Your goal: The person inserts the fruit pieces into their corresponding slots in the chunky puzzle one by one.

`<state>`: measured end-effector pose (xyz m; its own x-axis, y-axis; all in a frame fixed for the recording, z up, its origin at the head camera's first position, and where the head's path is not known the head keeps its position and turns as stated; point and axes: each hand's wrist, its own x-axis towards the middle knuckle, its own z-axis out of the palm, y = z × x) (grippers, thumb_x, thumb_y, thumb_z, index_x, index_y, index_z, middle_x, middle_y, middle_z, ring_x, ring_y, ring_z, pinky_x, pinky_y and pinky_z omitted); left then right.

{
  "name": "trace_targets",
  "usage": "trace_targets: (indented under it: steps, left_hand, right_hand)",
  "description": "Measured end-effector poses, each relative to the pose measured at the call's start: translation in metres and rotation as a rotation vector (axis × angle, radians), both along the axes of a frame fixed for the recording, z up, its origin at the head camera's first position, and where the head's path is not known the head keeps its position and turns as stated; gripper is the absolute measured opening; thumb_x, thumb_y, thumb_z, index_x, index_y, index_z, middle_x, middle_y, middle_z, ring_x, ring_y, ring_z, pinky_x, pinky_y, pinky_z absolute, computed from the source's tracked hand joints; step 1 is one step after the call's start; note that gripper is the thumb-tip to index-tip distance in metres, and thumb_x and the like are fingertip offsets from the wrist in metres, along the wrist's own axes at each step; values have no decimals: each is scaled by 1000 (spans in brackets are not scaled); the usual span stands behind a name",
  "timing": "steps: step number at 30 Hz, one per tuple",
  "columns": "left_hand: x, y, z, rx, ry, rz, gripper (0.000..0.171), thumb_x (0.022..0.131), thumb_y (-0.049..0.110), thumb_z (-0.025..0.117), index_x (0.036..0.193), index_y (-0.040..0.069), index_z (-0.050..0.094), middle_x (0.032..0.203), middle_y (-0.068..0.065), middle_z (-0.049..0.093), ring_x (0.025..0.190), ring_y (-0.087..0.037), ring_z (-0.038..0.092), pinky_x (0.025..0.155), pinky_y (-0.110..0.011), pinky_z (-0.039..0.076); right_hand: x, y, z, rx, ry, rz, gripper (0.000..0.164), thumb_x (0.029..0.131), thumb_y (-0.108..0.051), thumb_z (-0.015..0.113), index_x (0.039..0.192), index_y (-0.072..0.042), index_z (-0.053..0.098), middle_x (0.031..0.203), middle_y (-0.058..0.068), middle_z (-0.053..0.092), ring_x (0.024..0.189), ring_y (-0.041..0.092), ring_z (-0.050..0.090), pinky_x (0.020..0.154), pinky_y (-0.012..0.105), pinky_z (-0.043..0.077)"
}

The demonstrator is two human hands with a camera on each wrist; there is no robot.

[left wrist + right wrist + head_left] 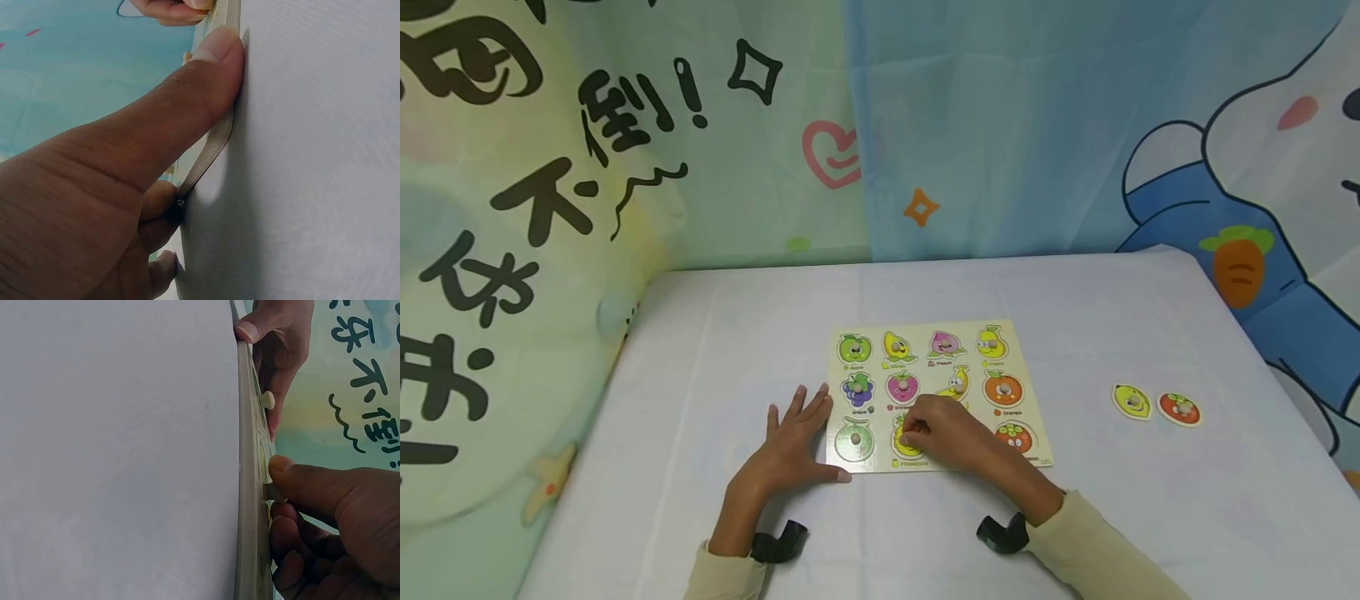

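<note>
A wooden fruit knob puzzle board [880, 425] lies on the white table. My right hand [951, 433] is over its front row, thumb and fingertips pinching the knob of the yellow pineapple puzzle piece [907, 451]. That piece sits at its place in the board, partly covered by the fingers. My left hand [790, 450] braces the front left corner. Its fingers stretch along the left side, and the thumb [215, 56] presses the front edge. Beside the pinched piece is a green melon piece [853, 440]; a pale knob [267, 400] stands up near the left hand.
Two loose pieces, a yellow lemon-like one [1131, 402] and a red tomato-like one [1180, 409], lie right of the board on the white tablecloth [737, 333]. A printed curtain [1000, 125] hangs behind the table. Dark bands [778, 543] circle both wrists.
</note>
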<state>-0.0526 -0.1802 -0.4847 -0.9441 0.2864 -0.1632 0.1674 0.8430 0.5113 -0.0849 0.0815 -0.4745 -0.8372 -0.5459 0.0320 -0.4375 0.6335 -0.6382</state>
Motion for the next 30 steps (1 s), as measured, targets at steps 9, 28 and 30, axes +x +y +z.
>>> trace_targets:
  steps: [9, 28, 30]
  left_hand:
    - [1, 1, -1, 4, -1, 0, 117, 57, 46, 92, 153, 14, 33, 159, 2, 20, 148, -28, 3, 112, -62, -4]
    - [-1, 1, -1, -7, -10, -3, 118, 57, 46, 92, 153, 14, 31, 160, 2, 18, 148, -27, 0, 112, -61, -5]
    - [-1, 1, -1, -9, -8, -3, 118, 57, 45, 92, 153, 14, 31, 160, 2, 18, 148, -27, 0, 112, -61, -5]
  right_hand:
    - [2, -1, -2, 20, -1, -13, 8, 83, -15, 78, 81, -12, 71, 73, -10, 53, 66, 7, 47, 59, 23, 44]
    - [-9, 30, 6, -175, 66, -98, 14, 88, -19, 73, 101, -13, 72, 85, -11, 57, 70, 9, 50, 60, 23, 45]
    - [-12, 36, 7, -218, 98, -105, 17, 87, -15, 75, 103, -10, 72, 87, -10, 59, 71, 9, 51, 60, 23, 45]
